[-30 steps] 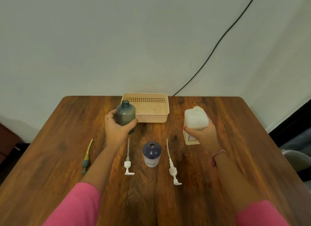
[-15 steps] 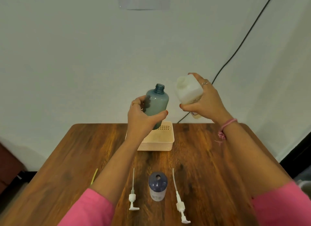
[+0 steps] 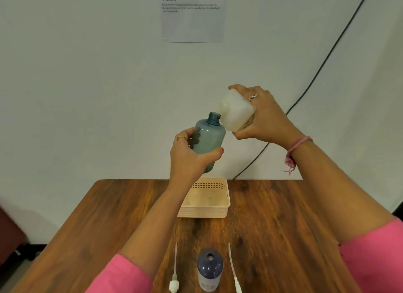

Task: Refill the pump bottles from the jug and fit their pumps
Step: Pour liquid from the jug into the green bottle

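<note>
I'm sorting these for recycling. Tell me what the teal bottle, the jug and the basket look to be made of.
Teal bottle: translucent tinted plastic, probably; fingers show dimly through its wall.
Jug: milky, semi-opaque plastic with a matte look.
Basket: pale peach moulded plastic, going by its even rows of small holes under the rim.

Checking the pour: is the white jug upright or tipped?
Tipped: the right hand holds the white jug tilted, spout just above the teal bottle mouth. No liquid stream visible.
</note>
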Action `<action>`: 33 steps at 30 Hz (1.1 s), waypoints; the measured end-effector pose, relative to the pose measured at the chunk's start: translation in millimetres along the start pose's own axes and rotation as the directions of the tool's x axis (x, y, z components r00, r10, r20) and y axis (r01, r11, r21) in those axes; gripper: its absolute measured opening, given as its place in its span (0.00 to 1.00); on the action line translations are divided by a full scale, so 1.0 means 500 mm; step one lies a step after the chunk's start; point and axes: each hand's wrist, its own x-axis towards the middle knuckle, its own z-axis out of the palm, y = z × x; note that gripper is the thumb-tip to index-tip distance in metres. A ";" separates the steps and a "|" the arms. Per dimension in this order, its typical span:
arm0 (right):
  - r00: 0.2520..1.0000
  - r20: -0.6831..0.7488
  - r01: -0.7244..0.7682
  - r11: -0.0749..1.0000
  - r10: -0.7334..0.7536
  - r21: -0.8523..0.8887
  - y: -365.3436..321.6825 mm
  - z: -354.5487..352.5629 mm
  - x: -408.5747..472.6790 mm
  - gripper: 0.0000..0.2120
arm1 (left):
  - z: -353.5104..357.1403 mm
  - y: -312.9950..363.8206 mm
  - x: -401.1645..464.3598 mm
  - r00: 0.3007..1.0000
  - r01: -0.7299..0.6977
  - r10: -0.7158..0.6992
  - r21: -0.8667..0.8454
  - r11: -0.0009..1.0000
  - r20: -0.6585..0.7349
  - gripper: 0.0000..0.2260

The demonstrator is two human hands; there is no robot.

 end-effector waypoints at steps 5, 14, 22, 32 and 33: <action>1.000 0.010 0.027 0.998 -0.027 -0.065 -0.006 -0.002 0.014 0.47 | -0.002 0.000 0.004 1.000 0.007 -0.007 -0.011 1.000 -0.002 0.34; 0.998 0.000 0.068 0.985 -0.069 -0.160 -0.020 -0.008 0.025 0.47 | -0.009 -0.002 0.008 1.000 0.018 -0.018 -0.045 0.999 -0.009 0.34; 0.996 -0.019 0.088 0.979 -0.093 -0.183 -0.030 -0.014 0.024 0.46 | -0.016 -0.005 0.012 1.000 0.010 -0.011 -0.049 0.999 -0.014 0.34; 0.993 -0.043 0.097 0.966 -0.110 -0.239 -0.041 -0.017 0.028 0.46 | -0.019 -0.006 0.012 1.000 0.016 -0.017 -0.062 0.998 -0.016 0.34; 0.993 -0.044 0.098 0.965 -0.111 -0.243 -0.043 -0.018 0.028 0.47 | -0.020 -0.005 0.013 1.000 0.013 -0.014 -0.060 0.998 -0.017 0.34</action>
